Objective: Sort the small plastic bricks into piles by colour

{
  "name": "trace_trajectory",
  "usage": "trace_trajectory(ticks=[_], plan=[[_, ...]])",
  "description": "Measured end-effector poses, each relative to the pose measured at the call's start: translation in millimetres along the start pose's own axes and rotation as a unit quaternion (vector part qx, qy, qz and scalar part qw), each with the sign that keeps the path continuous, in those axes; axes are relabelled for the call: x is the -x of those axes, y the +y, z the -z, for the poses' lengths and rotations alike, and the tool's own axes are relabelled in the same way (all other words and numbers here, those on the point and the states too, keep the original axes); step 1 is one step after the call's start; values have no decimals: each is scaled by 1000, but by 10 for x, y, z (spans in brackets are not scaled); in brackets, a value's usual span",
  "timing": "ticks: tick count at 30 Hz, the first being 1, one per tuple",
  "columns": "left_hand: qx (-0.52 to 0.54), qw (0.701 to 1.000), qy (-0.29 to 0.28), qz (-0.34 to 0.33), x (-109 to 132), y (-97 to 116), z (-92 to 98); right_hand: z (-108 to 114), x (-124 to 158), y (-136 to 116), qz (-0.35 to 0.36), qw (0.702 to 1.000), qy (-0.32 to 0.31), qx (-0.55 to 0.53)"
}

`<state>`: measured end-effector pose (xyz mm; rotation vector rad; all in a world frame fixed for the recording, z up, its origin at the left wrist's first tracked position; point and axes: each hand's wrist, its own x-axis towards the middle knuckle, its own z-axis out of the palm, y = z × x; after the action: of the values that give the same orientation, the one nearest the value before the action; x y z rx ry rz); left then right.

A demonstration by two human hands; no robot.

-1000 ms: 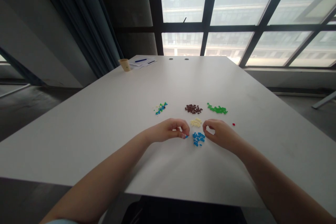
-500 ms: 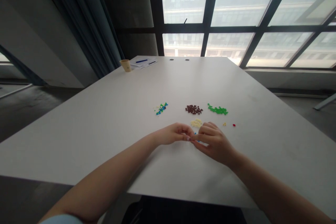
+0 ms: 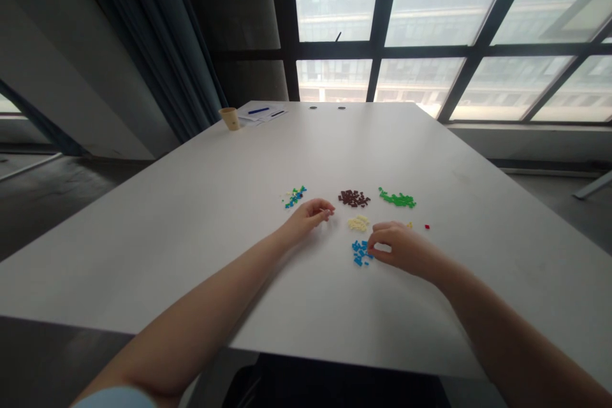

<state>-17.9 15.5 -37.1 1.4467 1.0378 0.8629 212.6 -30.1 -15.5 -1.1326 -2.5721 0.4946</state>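
Note:
My left hand (image 3: 306,217) hovers on the white table (image 3: 201,229), its fingertips pinched together just left of a pile of dark brown small bricks (image 3: 354,198). Whether it holds a piece is too small to tell. My right hand (image 3: 399,248) rests with curled fingers at the right edge of a pile of blue small bricks (image 3: 361,253). Above that pile lies a cream pile (image 3: 358,224). A green pile (image 3: 396,199) lies further back, and a mixed blue and green pile (image 3: 295,197) lies at the left.
A lone red piece (image 3: 426,227) and a small cream piece (image 3: 409,225) lie right of my right hand. A tan paper cup (image 3: 230,118) and papers with a blue pen (image 3: 259,111) stand at the far end of the table. Large windows (image 3: 421,83) lie beyond it.
My hands have parted after meeting over the blue pile. The left has moved up and left toward the brown pile. The right has dropped back to the blue pile's edge.

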Motion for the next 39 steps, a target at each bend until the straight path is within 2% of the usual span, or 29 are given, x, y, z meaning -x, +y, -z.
trace_trajectory(ticks=[3, 6, 11, 14, 16, 19, 21, 24, 28, 33, 39], plan=[[-5, 998, 65, -8, -64, -38, 84, -53, 5, 26, 4, 999, -48, -18], [0, 997, 74, -15, -87, -55, 102, -73, 3, 37, 12, 998, -60, -28], [-30, 996, 87, -18, -90, -52, 92, 43, 14, 112, -17, 999, 9, -35], [-76, 988, 131, -36, -114, -69, 197, 83, 25, 154, -35, 997, 61, -25], [-131, 971, 193, -54, -137, -90, 337, 78, 30, 165, -43, 995, 84, -21], [-256, 915, 305, -69, -167, -138, 594, 54, 35, 161, -54, 994, 97, -17], [-320, 882, 338, -79, -184, -185, 730, 46, 38, 154, -60, 993, 97, -14], [-375, 867, 322, -68, -204, -255, 802, 49, 42, 146, -63, 993, 95, -10], [-452, 846, 280, -40, -206, -279, 692, 65, 42, 123, -60, 994, 96, -4], [-523, 817, 240, -43, -190, -252, 551, 83, 36, 70, -66, 994, 91, -4], [-548, 802, 234, -51, -212, -269, 523, 74, 39, 44, -46, 995, 84, -6]])
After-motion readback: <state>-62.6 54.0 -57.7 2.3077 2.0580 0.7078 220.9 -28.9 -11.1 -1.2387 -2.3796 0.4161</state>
